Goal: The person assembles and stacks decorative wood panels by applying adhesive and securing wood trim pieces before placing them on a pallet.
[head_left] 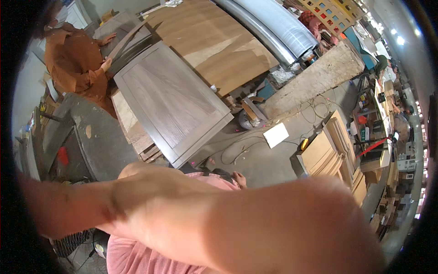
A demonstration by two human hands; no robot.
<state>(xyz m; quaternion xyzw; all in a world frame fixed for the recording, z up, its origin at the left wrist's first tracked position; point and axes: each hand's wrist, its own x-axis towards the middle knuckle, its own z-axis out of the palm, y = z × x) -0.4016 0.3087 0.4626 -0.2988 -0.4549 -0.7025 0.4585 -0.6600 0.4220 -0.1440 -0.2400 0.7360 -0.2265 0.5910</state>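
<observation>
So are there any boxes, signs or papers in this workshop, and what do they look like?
White sheet: flat on the grey floor right of the grey panel, rectangular, plain white.
Cardboard-coloured boards: stacked leaning at the right, tan, rectangular.
Yellow grid rack: top right, yellow with small square openings.
Red patch: on the dark bench at left, small; cannot tell what it is.
No screens can be made out.
</observation>
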